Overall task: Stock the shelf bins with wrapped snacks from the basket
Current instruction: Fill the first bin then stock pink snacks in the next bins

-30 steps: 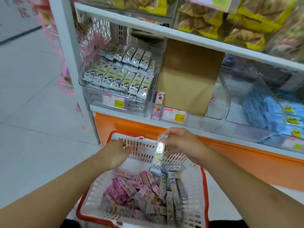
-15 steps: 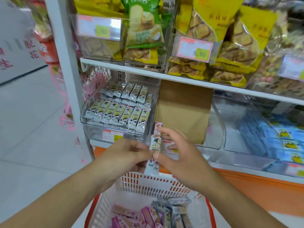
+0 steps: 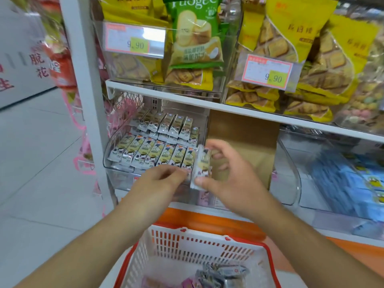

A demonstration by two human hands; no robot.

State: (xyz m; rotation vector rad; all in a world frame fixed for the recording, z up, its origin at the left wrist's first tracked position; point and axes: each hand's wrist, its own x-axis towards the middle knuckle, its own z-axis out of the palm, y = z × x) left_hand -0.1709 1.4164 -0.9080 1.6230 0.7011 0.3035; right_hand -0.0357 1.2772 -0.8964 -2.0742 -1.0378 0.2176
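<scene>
My right hand [image 3: 230, 177] pinches a white and yellow wrapped snack [image 3: 202, 165] upright, thumb at its lower end and fingers at its top. It sits at the right front corner of a clear shelf bin [image 3: 118, 175] filled with rows of matching snacks [image 3: 153, 152]. My left hand [image 3: 162, 179] is beside it, fingertips touching the snack's lower left edge and the front row. Below, the white basket with a red rim [image 3: 187, 246] holds pink and grey wrapped snacks [image 3: 216, 277].
A brown cardboard panel [image 3: 243, 142] stands in the neighbouring clear bin [image 3: 291, 179]. Blue packets [image 3: 353, 179] fill the bin to the right. Yellow and green snack bags [image 3: 195, 38] sit on the upper shelf. A white shelf post [image 3: 87, 100] borders the floor on the left.
Both hands rose from the basket to the left bin, carrying the snack up. The view tilted up, showing the upper shelf and less of the basket.
</scene>
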